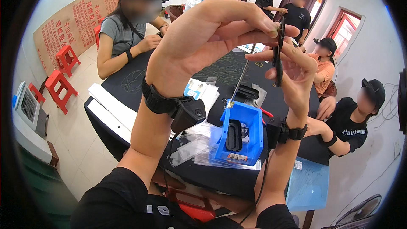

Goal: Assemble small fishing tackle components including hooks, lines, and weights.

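Fingers (pixel 259 19), nearly closed, pinching thin black piece (pixel 277 57)

A slim black piece (pixel 278 65) is standing nearly upright, showing its narrow edge, partly hidden by fingers; it is appearing above and right of the blue bin (pixel 256 129).

The slim piece (pixel 278 55) is black, the bin (pixel 254 138) bright blue, the tablecloth (pixel 203 181) black, the stools (pixel 54 79) red.
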### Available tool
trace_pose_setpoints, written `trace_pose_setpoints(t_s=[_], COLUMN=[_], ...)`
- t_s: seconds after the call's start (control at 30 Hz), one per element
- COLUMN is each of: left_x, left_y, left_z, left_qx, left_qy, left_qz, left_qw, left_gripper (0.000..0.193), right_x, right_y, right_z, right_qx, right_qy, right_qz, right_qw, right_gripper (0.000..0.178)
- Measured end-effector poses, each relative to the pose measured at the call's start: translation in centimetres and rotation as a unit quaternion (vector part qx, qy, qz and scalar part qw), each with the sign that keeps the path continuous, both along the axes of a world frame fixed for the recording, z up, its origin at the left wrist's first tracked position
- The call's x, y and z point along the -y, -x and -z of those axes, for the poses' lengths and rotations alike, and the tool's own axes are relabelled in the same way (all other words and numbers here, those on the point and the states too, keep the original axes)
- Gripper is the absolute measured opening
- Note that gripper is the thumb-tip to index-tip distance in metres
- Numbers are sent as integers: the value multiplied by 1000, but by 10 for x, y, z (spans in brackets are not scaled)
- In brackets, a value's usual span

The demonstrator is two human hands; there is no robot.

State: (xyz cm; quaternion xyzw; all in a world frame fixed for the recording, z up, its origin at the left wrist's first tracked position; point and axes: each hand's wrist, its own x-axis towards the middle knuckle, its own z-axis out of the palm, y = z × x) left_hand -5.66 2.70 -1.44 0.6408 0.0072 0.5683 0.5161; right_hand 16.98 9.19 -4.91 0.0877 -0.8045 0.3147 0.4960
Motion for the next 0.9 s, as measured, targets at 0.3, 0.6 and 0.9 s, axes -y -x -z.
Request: trace_pose_setpoints(t_s=[0.3,0.6,0.9], left_x=[4,3,1], left_y=[-1,0,0], left_z=[-1,-2,0], left_qx=[12,3,16], left_qy=[10,15,-23], left_qz=[35,3,18], left_qw=[999,1000,999], left_gripper=[17,18,19], right_x=[1,-2,9], right_y=[3,3,2], right_z=[-2,-5,-5], right_qx=[-6,8,12], right_qy=[-13,-62,-3], right_qz=[7,54,85], right_qw=[1000,997,996], right_gripper=[63,64,57])
